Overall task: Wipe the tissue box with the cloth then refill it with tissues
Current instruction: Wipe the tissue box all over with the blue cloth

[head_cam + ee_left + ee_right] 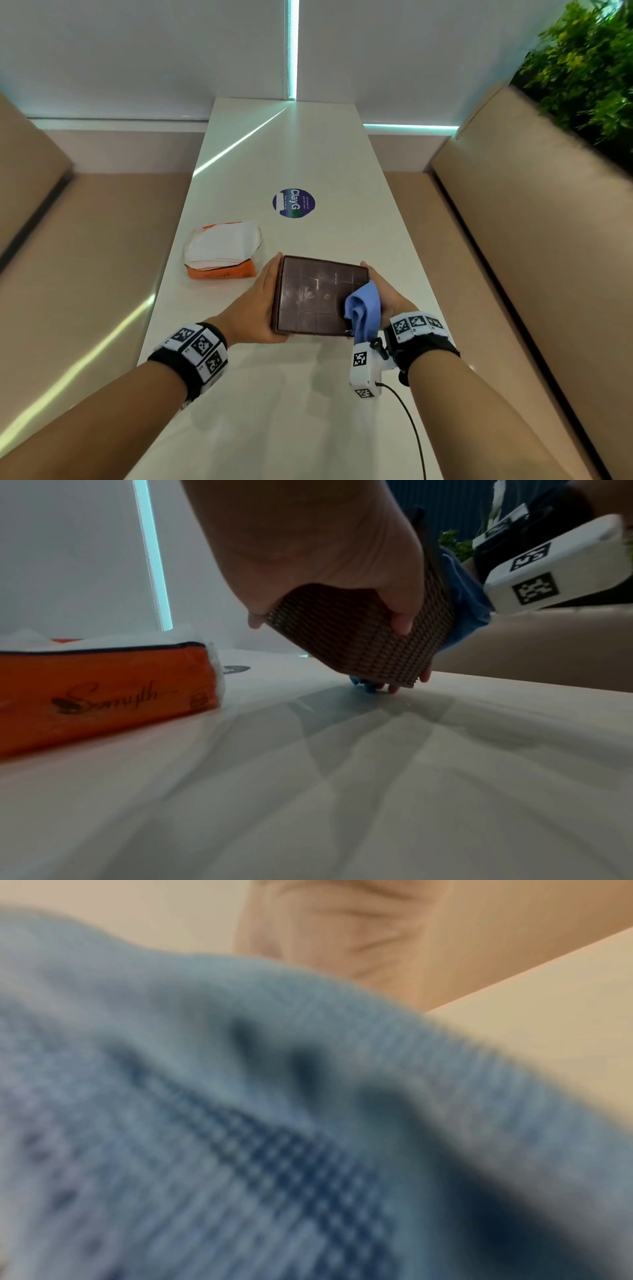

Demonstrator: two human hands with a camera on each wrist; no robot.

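Note:
A brown woven tissue box (315,294) is held between both hands just above the white table (308,394), with a smooth flat face turned up. My left hand (269,294) grips its left side; in the left wrist view the thumb and fingers of my left hand (342,569) wrap the woven wall of the box (359,642), which is tilted. My right hand (385,291) holds the right side, with a blue cloth (364,313) bunched between palm and box. The cloth (240,1123) fills the right wrist view, blurred. An orange tissue pack (222,253) lies left of the box.
The tissue pack (103,696) has its top torn open, showing white tissues. A round blue sticker (293,202) marks the table farther back. Tan bench seats (85,257) run along both sides, and a green plant (589,68) stands at the far right.

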